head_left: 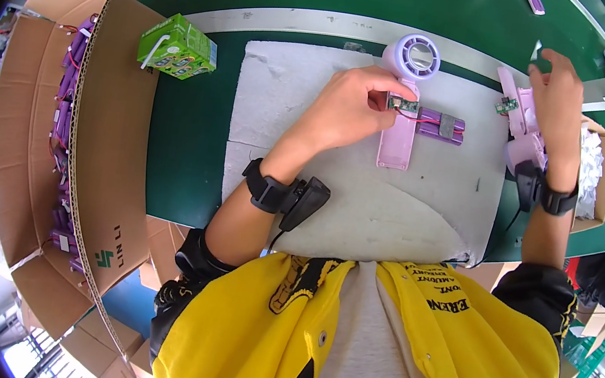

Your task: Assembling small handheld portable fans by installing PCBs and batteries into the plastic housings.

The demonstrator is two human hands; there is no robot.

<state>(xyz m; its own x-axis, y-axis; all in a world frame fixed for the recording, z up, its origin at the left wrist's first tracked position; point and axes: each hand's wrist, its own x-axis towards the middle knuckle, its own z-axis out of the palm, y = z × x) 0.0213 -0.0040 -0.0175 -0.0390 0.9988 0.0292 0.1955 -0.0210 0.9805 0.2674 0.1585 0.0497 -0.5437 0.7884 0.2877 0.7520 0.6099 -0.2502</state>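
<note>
A pink handheld fan (396,144) lies on the pale mat with its handle casing exposed and its round head at the far end. My left hand (347,109) is closed at the top of the handle, pinching a small green circuit board (404,105). Red and dark wires run from the board to a purple battery pack (447,127) just right of the handle. Farther right, my right hand (558,99) is raised with its fingers pinched round a small white piece (536,50), whose kind I cannot make out.
Beneath my right hand lie more pink fan parts (522,113) with a circuit board. A carton of white pieces (591,175) stands beyond. On the left are a green drink carton (180,48) and a large cardboard box (110,127) with purple battery packs (69,101).
</note>
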